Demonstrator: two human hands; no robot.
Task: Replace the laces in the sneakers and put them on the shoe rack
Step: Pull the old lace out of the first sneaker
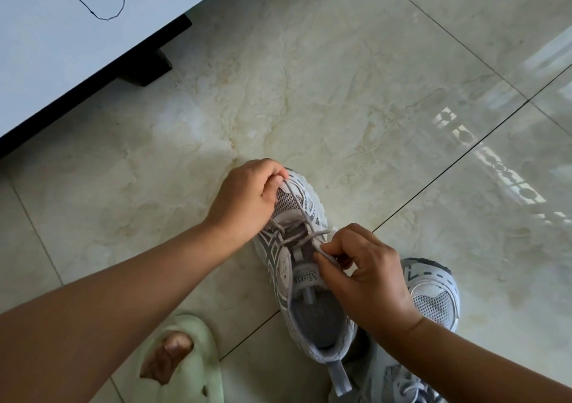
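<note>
Hands: left hand (pixel 247 198) grips lace (pixel 305 238) over toe; right hand (pixel 368 274) pinches lace by tongue, nearer next eyelets. Sneaker (pixel 294 266) on floor (pixel 340 93) between both, long axis toe-away, heel toward person. Grey-white mesh, only lower eyelets laced. 2nd sneaker (pixel 433 297) just right.
</note>
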